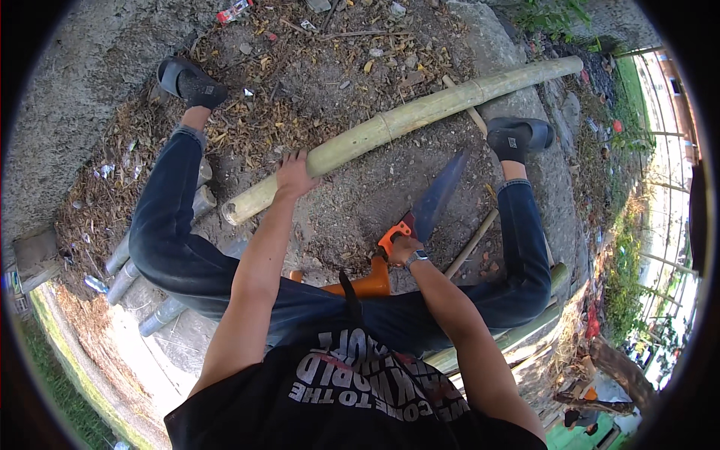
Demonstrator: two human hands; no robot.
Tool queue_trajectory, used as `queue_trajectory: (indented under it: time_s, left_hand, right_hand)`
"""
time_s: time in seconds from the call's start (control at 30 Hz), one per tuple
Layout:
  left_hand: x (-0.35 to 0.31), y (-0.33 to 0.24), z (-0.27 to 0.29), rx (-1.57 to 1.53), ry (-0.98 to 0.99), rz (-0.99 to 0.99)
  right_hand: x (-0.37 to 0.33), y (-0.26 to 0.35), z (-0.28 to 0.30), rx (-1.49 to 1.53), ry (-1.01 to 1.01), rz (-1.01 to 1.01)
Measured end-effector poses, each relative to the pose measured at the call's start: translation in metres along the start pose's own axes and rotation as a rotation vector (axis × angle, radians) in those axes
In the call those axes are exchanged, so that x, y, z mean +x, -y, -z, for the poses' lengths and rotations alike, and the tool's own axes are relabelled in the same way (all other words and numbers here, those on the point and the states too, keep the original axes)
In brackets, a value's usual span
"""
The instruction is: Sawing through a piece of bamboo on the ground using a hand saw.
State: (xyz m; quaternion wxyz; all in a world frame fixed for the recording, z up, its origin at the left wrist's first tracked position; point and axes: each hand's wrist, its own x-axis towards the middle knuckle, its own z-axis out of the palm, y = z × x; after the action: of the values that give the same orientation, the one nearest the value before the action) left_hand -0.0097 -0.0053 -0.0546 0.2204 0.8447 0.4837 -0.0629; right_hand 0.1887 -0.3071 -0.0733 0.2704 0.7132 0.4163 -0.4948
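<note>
Grips the bamboo pole (427,111) with the left hand (295,176), close to its near left end, with fingers curled over the top and only partly closed because of the pole's thickness, presumably to steady it. Holds the orange handle (393,235) of a handsaw (437,199) in a closed right hand (406,250), on the near side of the pole, with the blade pointing toward the pole's far half but apart from it. Cannot tell exactly where the right fingertips lie. Has the pole slanting between the feet, with its far end over a stone ledge (491,34) and a thin stick (477,118) crossing underneath, seemingly as support. Plants the right foot (517,139) just beside the pole's far half and the left foot (195,86) beyond its near end, likely for balance. Has an orange curved object (371,283) on the pole's near side, cut bamboo lengths (124,280) left of its near end, and dry leaves (255,97) scattered beyond it.
</note>
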Motion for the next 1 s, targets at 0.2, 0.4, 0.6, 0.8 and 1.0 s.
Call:
queue_trajectory:
  time_s: [0.2,0.4,0.6,0.8,1.0]
  left_hand:
    - [-0.034,0.064,-0.009,0.124,0.056,0.235]
    - [-0.021,-0.015,-0.008,0.074,-0.043,-0.014]
    - [-0.021,-0.023,-0.025,0.086,-0.219,-0.103]
    - [-0.015,0.015,-0.026,0.058,-0.046,0.067]
    - [-0.013,0.003,-0.029,0.110,-0.052,0.113]
  right_hand:
    - [0.018,-0.007,-0.021,0.048,-0.052,-0.025]
    - [0.000,0.006,-0.019,0.077,-0.155,-0.001]
    - [0.013,-0.001,-0.028,0.017,-0.290,0.035]
    - [-0.066,0.010,0.025,0.126,-0.503,0.123]
    - [-0.164,-0.009,0.035,1.523,-0.687,0.574]
